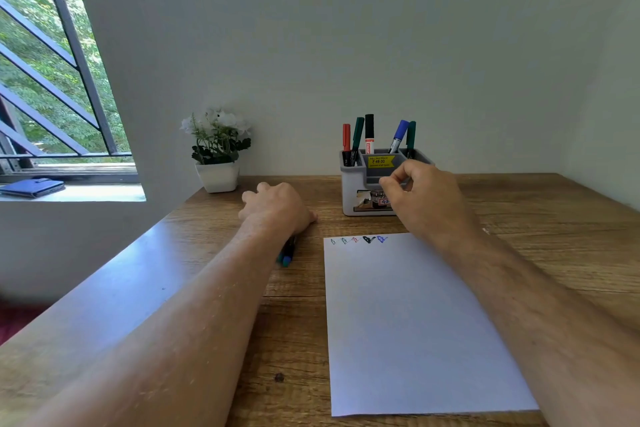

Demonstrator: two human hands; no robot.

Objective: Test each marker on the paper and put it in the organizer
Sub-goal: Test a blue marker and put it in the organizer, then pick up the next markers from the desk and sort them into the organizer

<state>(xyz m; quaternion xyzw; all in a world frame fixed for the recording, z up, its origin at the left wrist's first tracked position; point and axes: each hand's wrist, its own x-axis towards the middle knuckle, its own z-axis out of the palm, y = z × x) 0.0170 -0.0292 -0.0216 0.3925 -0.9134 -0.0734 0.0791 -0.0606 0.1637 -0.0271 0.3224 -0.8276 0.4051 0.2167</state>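
A person sits at a wooden desk point(519, 204) against a plain white wall, both bare forearms reaching forward. A white sheet of paper point(415, 322) lies flat on the desk in front of them, with a row of five small marker test marks point(358, 239) along its top edge, in green, red, black and blue. Behind the paper stands a grey and white organizer point(360, 184) with several compartments; it holds five upright markers: a red marker point(346, 137), a green marker point(357, 135) and a black-capped marker point(369, 132) on its left and centre, and a blue marker point(399, 135) and a second green marker point(411, 137) on its right. The right hand point(424, 198) hovers in front of the organizer's right side, fingers curled and thumb meeting fingertips in a pinch; whether it grips anything cannot be told. The left hand point(277, 208) rests palm down on the desk left of the paper, fingers loosely bent, lying over markers still on the desk point(286, 255), whose blue and green ends show beneath the wrist; whether it grasps them cannot be told. A small white pot of white flowers point(218, 149) stands by the wall to the left. A dark blue case point(33, 187) lies on the windowsill.
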